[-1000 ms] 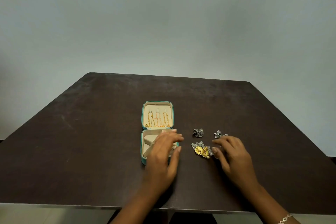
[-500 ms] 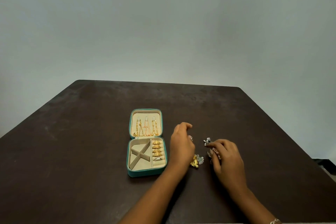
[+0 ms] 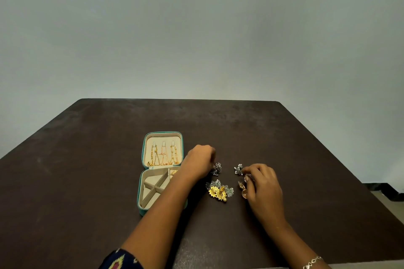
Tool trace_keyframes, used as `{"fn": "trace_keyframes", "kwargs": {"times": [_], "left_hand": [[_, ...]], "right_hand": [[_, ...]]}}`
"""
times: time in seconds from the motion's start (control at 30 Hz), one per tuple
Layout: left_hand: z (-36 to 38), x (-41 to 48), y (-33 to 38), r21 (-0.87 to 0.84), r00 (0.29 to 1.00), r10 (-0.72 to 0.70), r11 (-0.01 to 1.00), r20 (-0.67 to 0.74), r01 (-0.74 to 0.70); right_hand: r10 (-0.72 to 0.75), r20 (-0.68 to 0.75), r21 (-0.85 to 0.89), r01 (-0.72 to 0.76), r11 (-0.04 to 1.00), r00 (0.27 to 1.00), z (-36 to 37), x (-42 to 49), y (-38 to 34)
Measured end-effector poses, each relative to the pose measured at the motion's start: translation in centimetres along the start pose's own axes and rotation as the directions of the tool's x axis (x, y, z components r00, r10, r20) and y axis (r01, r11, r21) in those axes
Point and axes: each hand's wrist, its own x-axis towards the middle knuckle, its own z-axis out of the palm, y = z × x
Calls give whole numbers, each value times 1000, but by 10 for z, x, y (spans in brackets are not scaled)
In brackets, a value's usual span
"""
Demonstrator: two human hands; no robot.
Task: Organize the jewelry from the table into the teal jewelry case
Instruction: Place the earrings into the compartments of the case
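The teal jewelry case lies open on the dark table, gold chains hanging in its lid and cream dividers in its base. My left hand reaches across the case's right side and pinches a dark silver earring. My right hand curls its fingers on a small gold piece. A second silver earring lies just beyond its fingertips. Between the hands sits a gold and silver cluster of earrings.
The table's rounded far edge meets a plain grey wall. Its right edge drops off to a floor. A bracelet circles my right wrist. My left forearm covers the case's near right corner.
My left hand left the case and moved right to the dark silver earring. My right hand stayed by the pieces on the right and drew its fingers in. The view shifted.
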Motion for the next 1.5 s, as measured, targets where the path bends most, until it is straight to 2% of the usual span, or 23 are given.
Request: {"fn": "trace_keyframes", "kwargs": {"times": [0.13,0.23,0.37,0.47,0.63,0.8,0.93,1.17,1.27,1.37,1.43,1.5], "left_hand": [[-6,-7,5,-187,981,30,980,-191,-66],[-11,-12,8,-398,972,31,909,-235,-125],[-17,-17,8,-675,962,0,712,-274,-192],[-24,-22,9,-818,961,-41,535,-273,-210],[-29,-31,12,-935,972,-96,307,-214,-176],[-27,-36,14,-967,975,-145,217,-167,-133],[-24,-38,14,-938,960,-166,305,-224,-166],[-13,-47,19,-925,926,-233,310,-297,-219],[-1,-49,20,-905,895,-286,357,-342,-232],[15,-54,22,-822,837,-324,521,-440,-231],[27,-57,24,-701,754,-316,665,-575,-256],[34,-59,24,-585,674,-285,766,-681,-266]], "right_hand": [[1,23,7,-1,1000,1000,-1,0,-1],[-15,28,1,14,1000,999,-2,0,-2],[-4,49,18,4,1000,999,-3,0,-3],[14,64,37,-16,999,998,-4,-1,-3],[18,64,57,-21,998,998,-5,-1,-6],[25,65,81,-30,996,998,-6,-1,-5],[100,32,172,-104,980,994,-5,-1,-4],[367,0,391,-337,856,930,-10,2,5],[403,-3,415,-366,833,915,-11,3,6],[361,-6,374,-333,866,933,-10,3,3],[296,-1,329,-279,902,955,-11,3,0],[230,1,276,-221,935,973,-11,2,-1]]}}
